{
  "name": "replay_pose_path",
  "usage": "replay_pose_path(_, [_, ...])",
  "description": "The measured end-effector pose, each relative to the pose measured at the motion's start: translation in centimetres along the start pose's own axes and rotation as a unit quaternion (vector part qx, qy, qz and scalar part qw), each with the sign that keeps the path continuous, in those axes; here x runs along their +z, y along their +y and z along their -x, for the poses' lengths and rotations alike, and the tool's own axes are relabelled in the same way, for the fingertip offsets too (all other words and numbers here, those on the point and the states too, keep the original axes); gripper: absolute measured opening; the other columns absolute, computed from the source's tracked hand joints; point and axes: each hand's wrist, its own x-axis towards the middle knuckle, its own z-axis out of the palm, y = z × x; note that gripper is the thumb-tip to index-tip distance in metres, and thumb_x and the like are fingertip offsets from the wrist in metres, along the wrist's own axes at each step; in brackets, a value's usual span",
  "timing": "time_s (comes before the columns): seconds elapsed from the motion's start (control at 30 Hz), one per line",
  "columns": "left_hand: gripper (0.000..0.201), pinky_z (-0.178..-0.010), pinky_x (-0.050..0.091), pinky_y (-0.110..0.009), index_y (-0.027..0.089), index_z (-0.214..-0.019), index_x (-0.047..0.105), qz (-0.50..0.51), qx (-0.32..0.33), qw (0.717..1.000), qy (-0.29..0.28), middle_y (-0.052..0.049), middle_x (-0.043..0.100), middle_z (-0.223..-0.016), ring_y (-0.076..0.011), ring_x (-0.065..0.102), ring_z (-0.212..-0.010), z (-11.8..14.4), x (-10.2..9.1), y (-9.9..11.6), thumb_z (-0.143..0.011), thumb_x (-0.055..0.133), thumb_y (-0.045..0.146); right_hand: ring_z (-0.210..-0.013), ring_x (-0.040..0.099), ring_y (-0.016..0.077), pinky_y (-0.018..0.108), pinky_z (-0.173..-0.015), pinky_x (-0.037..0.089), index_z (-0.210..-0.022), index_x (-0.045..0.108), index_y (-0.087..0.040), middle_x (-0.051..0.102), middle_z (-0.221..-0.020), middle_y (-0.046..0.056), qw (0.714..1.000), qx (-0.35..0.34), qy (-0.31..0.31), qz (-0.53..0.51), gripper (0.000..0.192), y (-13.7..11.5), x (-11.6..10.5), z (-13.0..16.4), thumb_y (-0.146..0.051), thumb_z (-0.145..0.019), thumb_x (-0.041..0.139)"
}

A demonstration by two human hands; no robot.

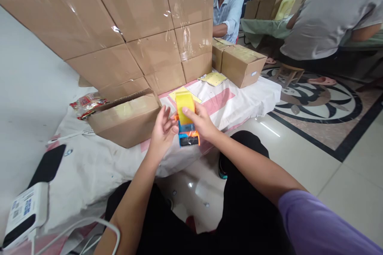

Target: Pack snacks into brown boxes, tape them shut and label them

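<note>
My right hand [202, 120] grips a tape dispenser [188, 128] from its right side, thumb laid across the yellow tape roll. The dispenser's frame is blue and orange, with a dark roller at the end nearer me. Close by its left side is my left hand [163, 129], fingers loosely bent and apart; whether a fingertip touches the orange knob I cannot tell. Behind the dispenser, yellow sheets [185, 94] lie on the cloth-covered table [98, 159]. An open cardboard box [127, 119] stands just left of my hands.
A wall of taped cartons [149, 28] rises at the back. More cartons [242, 61] stand right, near a person in a light shirt. Red packets [89, 103], a black phone-like slab [48, 163] and a white device [26, 211] with cables lie left. Another person sits on a stool [289, 73].
</note>
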Motion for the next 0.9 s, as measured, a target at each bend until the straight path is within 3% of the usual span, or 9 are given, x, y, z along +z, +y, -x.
replay_pose_path(0.1, [0.101, -0.098, 0.054, -0.040, 0.015, -0.147, 0.040, 0.017, -0.064, 0.998, -0.012, -0.024, 0.056, -0.142, -0.0323, 0.064, -0.122, 0.7, 1.7, -0.1, -0.070, 0.075, 0.070, -0.083, 0.069, 0.0177, 0.033, -0.078, 0.058, -0.101, 0.056, -0.021, 0.070, -0.087, 0.003, 0.996, -0.056, 0.064, -0.001, 0.036, -0.3, -1.2, -1.3, -0.053, -0.087, 0.066])
replay_pose_path(0.17, [0.087, -0.090, 0.057, -0.038, 0.014, -0.132, 0.055, 0.007, -0.129, 0.990, -0.050, -0.020, 0.069, -0.125, -0.0303, 0.070, -0.108, 1.2, 2.8, 0.3, -0.067, 0.082, 0.063, -0.082, 0.069, 0.0173, 0.034, -0.078, 0.059, -0.101, 0.053, -0.021, 0.070, -0.085, 0.002, 0.994, -0.075, 0.078, 0.005, 0.038, -0.4, -2.1, -1.9, -0.055, -0.088, 0.065])
replay_pose_path(0.27, [0.050, -0.084, 0.057, -0.035, 0.014, -0.096, 0.070, -0.008, -0.199, 0.975, -0.103, -0.013, 0.077, -0.095, -0.0269, 0.074, -0.092, 1.7, 3.7, 1.1, -0.069, 0.082, 0.054, -0.082, 0.069, 0.0171, 0.035, -0.078, 0.059, -0.100, 0.052, -0.022, 0.070, -0.087, 0.003, 0.993, -0.086, 0.072, 0.030, 0.039, -0.4, -3.4, -2.6, -0.057, -0.088, 0.063])
replay_pose_path(0.33, [0.041, -0.078, 0.057, -0.033, 0.014, -0.082, 0.070, -0.005, -0.213, 0.971, -0.107, -0.011, 0.077, -0.084, -0.0230, 0.073, -0.078, 1.7, 3.7, 1.7, -0.071, 0.081, 0.053, -0.085, 0.070, 0.0175, 0.035, -0.080, 0.059, -0.102, 0.052, -0.022, 0.070, -0.090, 0.004, 0.993, -0.089, 0.060, 0.057, 0.040, -0.5, -4.2, -2.9, -0.057, -0.088, 0.064])
replay_pose_path(0.5, [0.042, -0.057, 0.052, -0.027, 0.013, -0.083, 0.069, 0.004, -0.246, 0.964, -0.100, -0.009, 0.077, -0.088, -0.0089, 0.057, -0.047, 0.7, 3.8, 2.4, -0.072, 0.080, 0.053, -0.088, 0.070, 0.0189, 0.037, -0.081, 0.060, -0.105, 0.053, -0.021, 0.071, -0.095, 0.007, 0.987, -0.103, 0.059, 0.112, 0.041, -0.3, -6.1, -3.7, -0.058, -0.089, 0.063])
replay_pose_path(0.63, [0.045, -0.064, 0.057, -0.029, 0.013, -0.080, 0.068, 0.013, -0.274, 0.956, -0.101, -0.008, 0.077, -0.090, -0.0009, 0.038, -0.036, 0.5, 3.8, 2.8, -0.069, 0.082, 0.054, -0.090, 0.070, 0.0204, 0.038, -0.080, 0.060, -0.105, 0.052, -0.022, 0.071, -0.098, 0.008, 0.979, -0.113, 0.065, 0.157, 0.041, 0.4, -7.1, -4.2, -0.059, -0.090, 0.060])
replay_pose_path(0.77, [0.045, -0.062, 0.056, -0.029, 0.014, -0.083, 0.068, -0.011, -0.268, 0.958, -0.102, -0.008, 0.077, -0.091, 0.0000, 0.034, -0.035, 1.0, 2.9, 3.3, -0.070, 0.080, 0.056, -0.095, 0.069, 0.0214, 0.040, -0.086, 0.059, -0.105, 0.052, -0.023, 0.071, -0.102, 0.009, 0.969, -0.129, 0.077, 0.198, 0.043, 1.1, -7.5, -4.6, -0.061, -0.089, 0.060])
replay_pose_path(0.9, [0.046, -0.057, 0.053, -0.026, 0.014, -0.084, 0.070, -0.058, -0.269, 0.955, -0.110, -0.009, 0.077, -0.092, -0.0014, 0.038, -0.036, 1.4, 2.6, 2.7, -0.072, 0.077, 0.058, -0.090, 0.070, 0.0208, 0.039, -0.083, 0.060, -0.106, 0.051, -0.022, 0.071, -0.097, 0.008, 0.984, -0.102, 0.076, 0.122, 0.046, 1.2, -7.0, -4.6, -0.063, -0.087, 0.061])
